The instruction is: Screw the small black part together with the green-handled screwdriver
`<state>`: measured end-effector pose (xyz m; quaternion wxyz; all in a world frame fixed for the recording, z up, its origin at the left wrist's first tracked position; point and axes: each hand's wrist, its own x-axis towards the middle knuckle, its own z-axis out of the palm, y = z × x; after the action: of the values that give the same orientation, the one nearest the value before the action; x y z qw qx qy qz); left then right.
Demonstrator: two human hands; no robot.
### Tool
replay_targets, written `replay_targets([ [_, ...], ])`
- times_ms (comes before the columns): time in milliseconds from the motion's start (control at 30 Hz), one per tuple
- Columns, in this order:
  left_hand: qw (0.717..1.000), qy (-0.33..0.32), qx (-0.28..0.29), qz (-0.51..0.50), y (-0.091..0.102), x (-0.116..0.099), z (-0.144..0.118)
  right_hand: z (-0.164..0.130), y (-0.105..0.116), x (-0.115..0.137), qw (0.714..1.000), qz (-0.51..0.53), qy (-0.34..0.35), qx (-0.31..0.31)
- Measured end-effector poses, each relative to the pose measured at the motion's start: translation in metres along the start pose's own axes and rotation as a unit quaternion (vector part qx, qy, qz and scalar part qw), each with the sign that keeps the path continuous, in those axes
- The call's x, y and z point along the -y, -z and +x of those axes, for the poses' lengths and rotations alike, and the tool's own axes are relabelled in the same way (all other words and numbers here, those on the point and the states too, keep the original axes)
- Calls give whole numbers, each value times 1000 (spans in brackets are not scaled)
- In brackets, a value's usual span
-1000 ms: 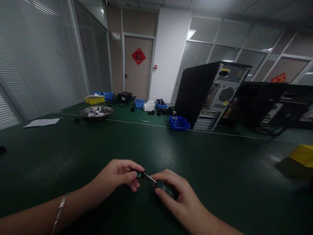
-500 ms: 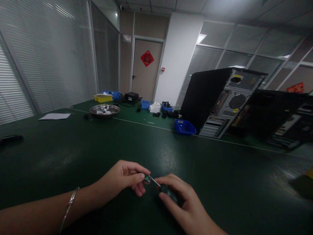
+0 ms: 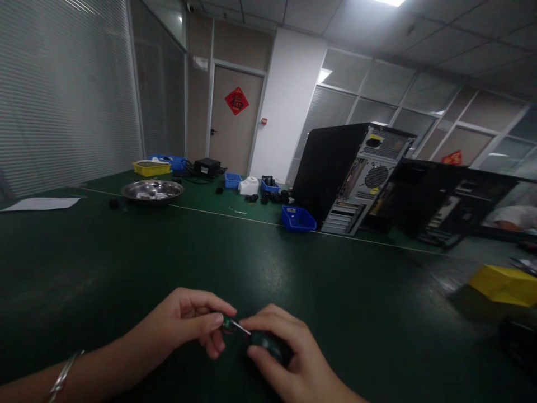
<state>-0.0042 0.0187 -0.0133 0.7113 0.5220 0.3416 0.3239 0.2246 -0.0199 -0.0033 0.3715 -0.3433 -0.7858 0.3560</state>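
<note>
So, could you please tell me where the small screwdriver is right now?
In the head view it sits low and centre: the right hand grips the screwdriver, its tip meeting the small green part pinched by the left hand above the green table.

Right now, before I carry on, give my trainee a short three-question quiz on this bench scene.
1. True or false: the left hand pinches a small green part.
2. What does the right hand grip?
A. dark-handled screwdriver
B. pliers
C. yellow bin
3. Fill in: the steel bowl sits on the far ____ of the green table.

Key: 1 true. 2 A, its thin shaft meets the small green part. 3 left.
</note>
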Motion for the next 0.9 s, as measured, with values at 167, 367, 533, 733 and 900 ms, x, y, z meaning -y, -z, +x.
replay_targets([
  [167, 999, 12, 8, -48, -8, -6, -5, 1, 2, 6, 1000, 14, -5, 17],
  [367, 997, -10, -25, -67, -12, -9, -3, 0, 3, 8, 1000, 3, -24, 4],
  [533, 994, -40, -87, -55, -3, -8, 1, -3, 3, 10, 998, 2, -55, -12],
  [733, 994, -22, -80, -71, -5, -17, -3, -4, 4, 14, 998, 10, -51, -18],
  [900, 994, -21, -75, -80, -6, -17, -5, -2, 6, 15, 998, 7, -55, -17],
])
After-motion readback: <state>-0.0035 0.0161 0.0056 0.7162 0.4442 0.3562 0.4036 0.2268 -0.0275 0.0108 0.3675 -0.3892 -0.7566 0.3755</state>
